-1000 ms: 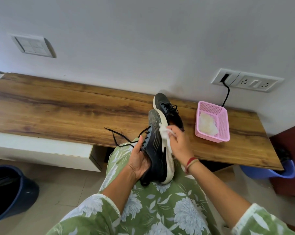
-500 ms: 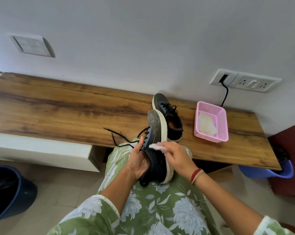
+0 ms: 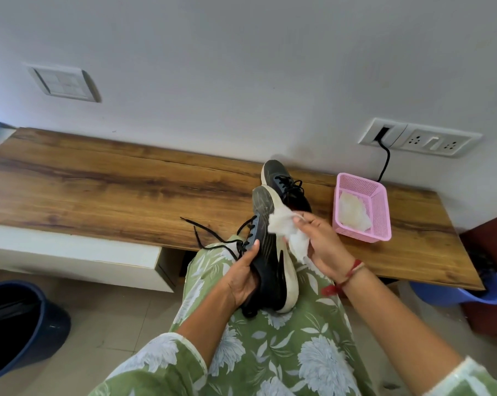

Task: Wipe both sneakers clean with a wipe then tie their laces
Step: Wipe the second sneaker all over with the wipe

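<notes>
Action centres on the lap: a black mesh sneaker with a thick white sole (image 3: 267, 252) stands heel-down on the person's green floral clothing (image 3: 270, 338), toe pointing up toward the long wooden bench (image 3: 113, 190). The left hand (image 3: 243, 277) grips it round the heel and collar, thumb laid on the upper. The right hand (image 3: 321, 247) clutches a crumpled white wipe (image 3: 284, 227), pinched between thumb and fingers and pressed against the white sole edge near the forefoot. The second black sneaker (image 3: 281, 181) sits on the bench just behind, with neither hand on it. A pink plastic basket (image 3: 381, 212) near it holds another pale wipe (image 3: 352, 210).

Now the hazards, as I judge them. The held shoe balances on its heel alone, so a hard sideways push from the wipe could twist it out of the left hand's grip and off the lap. Its black laces (image 3: 210, 235) trail loose across the bench edge and could snag or get trapped under the wiping hand. And that wipe is bunched up, so little clean surface meets the sole. Smearing the grime, or marking the clothing below, looks possible.
</notes>
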Motion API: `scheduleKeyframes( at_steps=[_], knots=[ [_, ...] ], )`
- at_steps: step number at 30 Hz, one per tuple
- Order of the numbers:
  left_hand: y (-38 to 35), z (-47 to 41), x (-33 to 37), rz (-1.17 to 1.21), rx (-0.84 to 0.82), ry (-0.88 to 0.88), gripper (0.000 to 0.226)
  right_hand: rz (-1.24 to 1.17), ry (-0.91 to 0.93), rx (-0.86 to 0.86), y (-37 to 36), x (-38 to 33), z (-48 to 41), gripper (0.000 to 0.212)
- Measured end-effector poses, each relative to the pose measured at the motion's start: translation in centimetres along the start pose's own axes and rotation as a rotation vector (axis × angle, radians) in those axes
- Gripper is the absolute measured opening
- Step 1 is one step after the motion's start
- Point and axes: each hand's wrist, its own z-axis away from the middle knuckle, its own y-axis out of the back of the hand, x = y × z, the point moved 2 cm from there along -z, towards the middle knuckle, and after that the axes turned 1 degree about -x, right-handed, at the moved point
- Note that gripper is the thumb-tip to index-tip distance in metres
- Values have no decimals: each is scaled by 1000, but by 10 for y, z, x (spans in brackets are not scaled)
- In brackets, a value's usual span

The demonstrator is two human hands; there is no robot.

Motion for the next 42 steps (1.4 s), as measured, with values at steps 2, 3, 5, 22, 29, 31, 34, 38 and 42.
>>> scheduleKeyframes(
  at_steps=[2,3,5,22,29,31,34,38,42],
  knots=[
    [-1,2,1,-1,25,-4,43,-163,-20,48,-4,-9,-11,22],
    [-1,3,1,0,33,-8,42,-167,-27,68,-9,-12,-17,20],
    [0,4,1,-6,52,-29,42,59,61,143,-18,-13,-26,19],
    [-2,4,4,-6,40,-69,37,1291,657,-70,-28,12,-20,35],
    [-1,3,4,54,26,-73,41,1248,547,34,-38,37,-15,31],
    [0,3,4,53,13,-66,42,1162,532,-9,-31,38,-6,30],
    [-1,3,4,24,27,-53,40,1091,433,-12,-20,20,-8,25],
    [-6,3,4,15,51,-48,31,959,414,229,-22,2,-26,28],
    [-6,5,6,61,45,-69,32,1129,425,107,-47,29,-26,34]
  ],
)
